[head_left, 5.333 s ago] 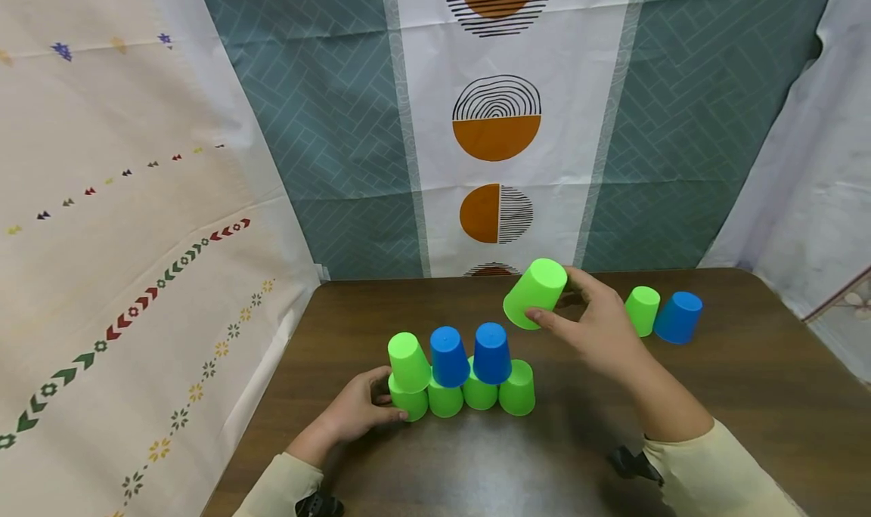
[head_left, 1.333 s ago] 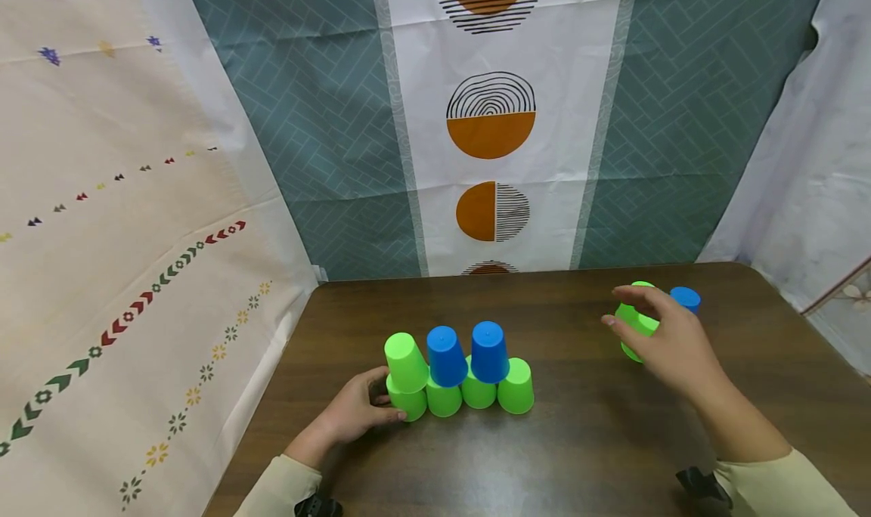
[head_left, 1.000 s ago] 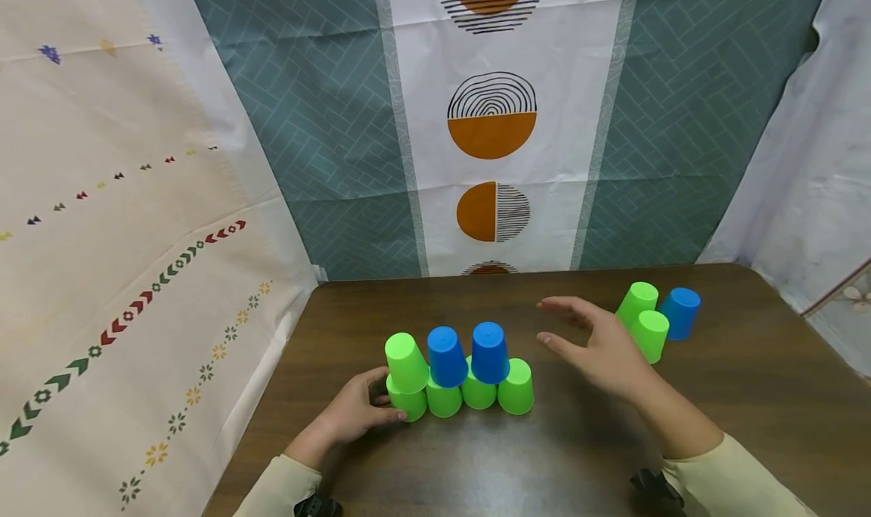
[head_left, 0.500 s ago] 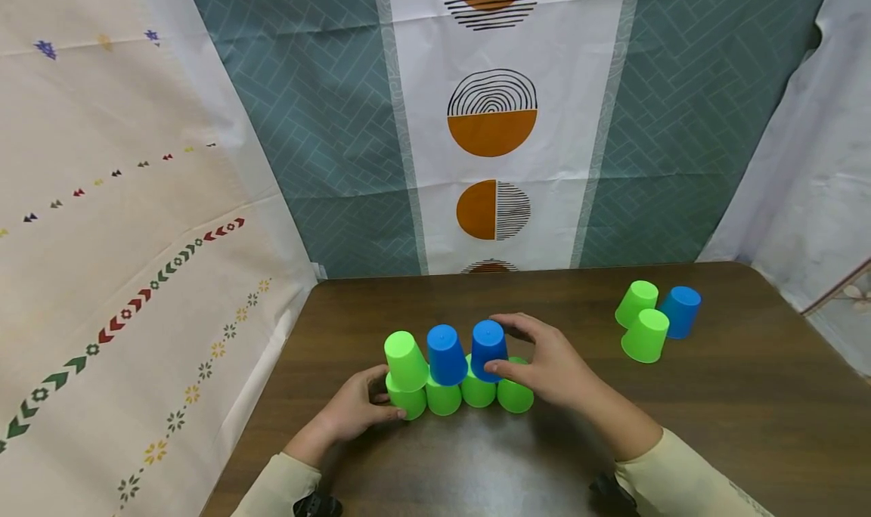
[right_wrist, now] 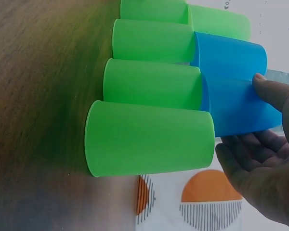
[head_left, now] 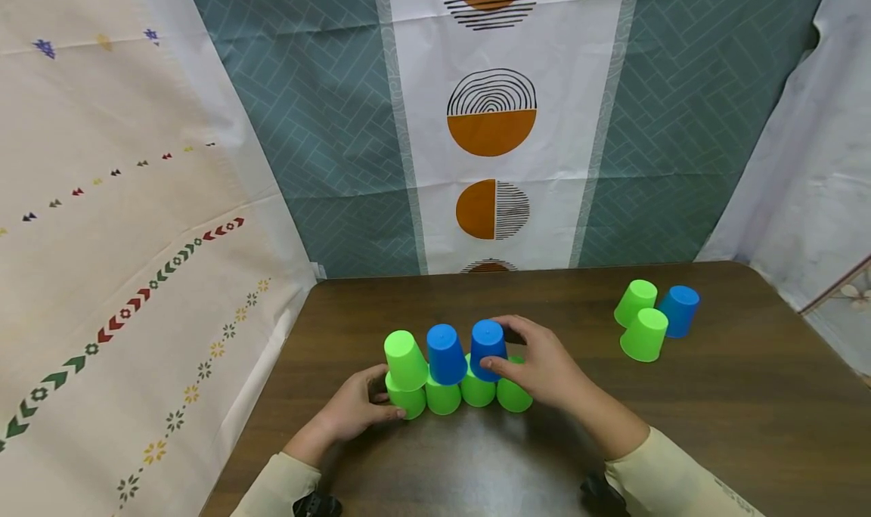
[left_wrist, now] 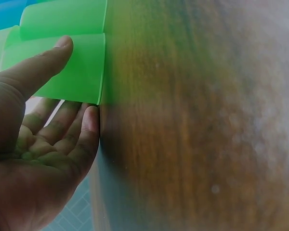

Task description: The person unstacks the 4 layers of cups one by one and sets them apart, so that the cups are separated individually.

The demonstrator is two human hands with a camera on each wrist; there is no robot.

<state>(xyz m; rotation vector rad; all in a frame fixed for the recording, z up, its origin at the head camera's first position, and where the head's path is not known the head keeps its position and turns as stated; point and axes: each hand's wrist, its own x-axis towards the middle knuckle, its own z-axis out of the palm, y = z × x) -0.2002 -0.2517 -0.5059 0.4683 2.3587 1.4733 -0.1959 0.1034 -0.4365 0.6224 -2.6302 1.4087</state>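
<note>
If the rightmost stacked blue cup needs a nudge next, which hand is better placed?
Probably the right hand: its thumb and fingers sit on opposite sides of that blue cup. The left hand is at the row's other end, holding the bottom green cup.

I'm getting an evenly bright head view, with the table (head_left: 476,456) throwing back a pale glare near its front and soft shadows lying beneath the hands (head_left: 350,407) (head_left: 544,362). On the left wrist I'm seeing dimmer, hazy footage, the wood blurring and reflecting green beside the cups (left_wrist: 77,72). On the right wrist, the white cloth (right_wrist: 279,38) is looking washed out.
</note>
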